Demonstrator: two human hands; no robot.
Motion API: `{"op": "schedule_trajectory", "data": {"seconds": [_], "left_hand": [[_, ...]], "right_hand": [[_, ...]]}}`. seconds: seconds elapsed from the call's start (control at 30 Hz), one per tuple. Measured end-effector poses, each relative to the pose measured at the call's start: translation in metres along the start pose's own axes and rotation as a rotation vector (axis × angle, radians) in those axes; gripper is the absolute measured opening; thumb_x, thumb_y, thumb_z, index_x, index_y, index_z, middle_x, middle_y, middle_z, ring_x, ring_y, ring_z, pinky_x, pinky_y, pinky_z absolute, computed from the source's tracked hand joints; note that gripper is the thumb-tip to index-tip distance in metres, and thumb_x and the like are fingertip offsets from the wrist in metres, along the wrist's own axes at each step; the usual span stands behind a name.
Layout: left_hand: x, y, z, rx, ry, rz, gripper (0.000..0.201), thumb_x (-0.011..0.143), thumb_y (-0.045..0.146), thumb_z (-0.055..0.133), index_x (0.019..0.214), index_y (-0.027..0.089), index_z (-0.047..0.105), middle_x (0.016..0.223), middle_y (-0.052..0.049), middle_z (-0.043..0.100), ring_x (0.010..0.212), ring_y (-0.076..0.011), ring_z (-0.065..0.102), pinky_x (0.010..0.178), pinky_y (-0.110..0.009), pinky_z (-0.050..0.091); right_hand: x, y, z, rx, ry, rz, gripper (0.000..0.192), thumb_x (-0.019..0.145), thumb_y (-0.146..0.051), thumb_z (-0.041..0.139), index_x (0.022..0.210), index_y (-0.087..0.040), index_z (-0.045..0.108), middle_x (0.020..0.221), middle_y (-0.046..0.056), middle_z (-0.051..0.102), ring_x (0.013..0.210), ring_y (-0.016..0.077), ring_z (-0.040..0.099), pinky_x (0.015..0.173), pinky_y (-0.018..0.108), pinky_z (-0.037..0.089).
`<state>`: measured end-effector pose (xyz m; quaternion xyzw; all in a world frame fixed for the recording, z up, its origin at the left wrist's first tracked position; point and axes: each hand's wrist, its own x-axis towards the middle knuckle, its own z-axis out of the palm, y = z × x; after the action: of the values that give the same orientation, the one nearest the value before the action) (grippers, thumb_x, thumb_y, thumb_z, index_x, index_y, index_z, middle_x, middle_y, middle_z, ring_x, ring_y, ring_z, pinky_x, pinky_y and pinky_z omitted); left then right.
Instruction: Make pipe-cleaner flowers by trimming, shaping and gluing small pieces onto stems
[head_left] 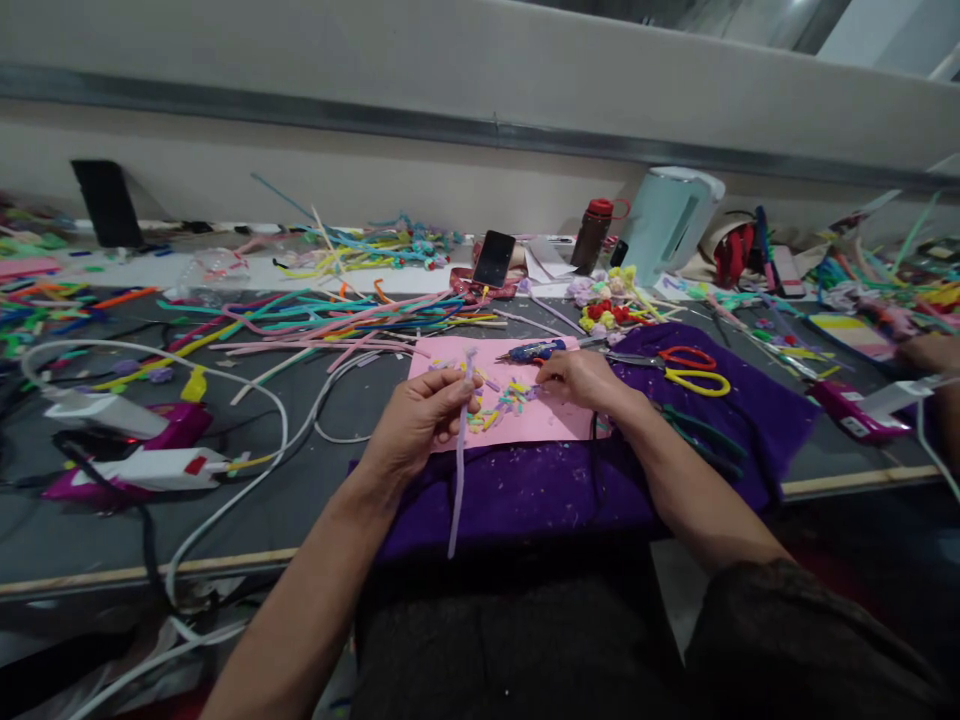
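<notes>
A lavender pipe cleaner [459, 480] hangs down from my left hand [424, 415], pinched upright between thumb and fingers near its top. Short cut bits of pipe cleaner [510, 398] in yellow, teal, pink and lilac lie scattered on a pink sheet [510, 434]. Over the right side of these bits, my right hand [581, 380] has its fingers drawn together, pointing down at the sheet. Whatever sits between those fingertips is too small to make out. Just behind lies a blue pen-like tool [536, 351]. Scissors [686, 369] with red and yellow handles rest right of my right hand.
A purple cloth [517, 500] lies under the sheet. Long pipe cleaners [315, 315] and a phone [494, 259] are behind it. White cables and chargers [161, 468] occupy the left. A bottle [592, 237] and kettle [667, 225] stand behind. Another person's hand [930, 355] is far right.
</notes>
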<state>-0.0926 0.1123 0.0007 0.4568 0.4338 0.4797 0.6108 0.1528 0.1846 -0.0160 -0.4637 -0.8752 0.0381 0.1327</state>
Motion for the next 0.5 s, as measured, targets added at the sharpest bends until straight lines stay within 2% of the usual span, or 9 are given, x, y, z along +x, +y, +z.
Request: {"op": "schedule_trajectory", "data": {"seconds": [0.13, 0.23, 0.4, 0.5], "left_hand": [[0.0, 0.0, 0.001, 0.002, -0.005, -0.001, 0.024, 0.068, 0.033, 0.071, 0.083, 0.015, 0.067, 0.062, 0.001, 0.061, 0.037, -0.0009, 0.042, 0.032, -0.012, 0.029], [0.0, 0.0, 0.001, 0.008, -0.005, -0.001, 0.022, 0.068, 0.033, 0.07, 0.082, 0.016, 0.067, 0.062, 0.001, 0.061, 0.038, -0.0008, 0.042, 0.033, -0.012, 0.03], [0.0, 0.001, 0.001, 0.016, 0.002, 0.002, 0.022, 0.068, 0.033, 0.07, 0.081, 0.015, 0.067, 0.061, 0.001, 0.061, 0.037, -0.0009, 0.042, 0.032, -0.012, 0.029], [-0.001, 0.002, 0.0, 0.011, 0.015, 0.025, 0.023, 0.069, 0.033, 0.07, 0.082, 0.015, 0.067, 0.061, 0.001, 0.061, 0.036, -0.0008, 0.041, 0.031, -0.012, 0.027]], "right_hand": [[0.0, -0.014, 0.004, -0.182, -0.071, -0.003, 0.021, 0.081, -0.025, 0.051, 0.09, -0.023, 0.069, 0.092, 0.004, 0.067, 0.078, 0.0172, 0.059, 0.052, 0.024, 0.026], [0.0, -0.019, 0.003, -0.176, -0.054, 0.007, 0.02, 0.081, -0.024, 0.048, 0.087, -0.021, 0.067, 0.091, 0.005, 0.066, 0.077, 0.0167, 0.058, 0.052, 0.024, 0.025], [0.001, -0.016, 0.004, 0.181, 0.102, 0.038, 0.013, 0.08, -0.019, 0.048, 0.08, -0.017, 0.061, 0.076, 0.001, 0.064, 0.063, 0.0108, 0.052, 0.055, 0.021, 0.029], [0.001, -0.016, 0.004, 0.4, 0.134, 0.043, 0.012, 0.08, -0.02, 0.048, 0.077, -0.015, 0.059, 0.066, -0.001, 0.059, 0.057, 0.0089, 0.048, 0.054, 0.02, 0.031]]}}
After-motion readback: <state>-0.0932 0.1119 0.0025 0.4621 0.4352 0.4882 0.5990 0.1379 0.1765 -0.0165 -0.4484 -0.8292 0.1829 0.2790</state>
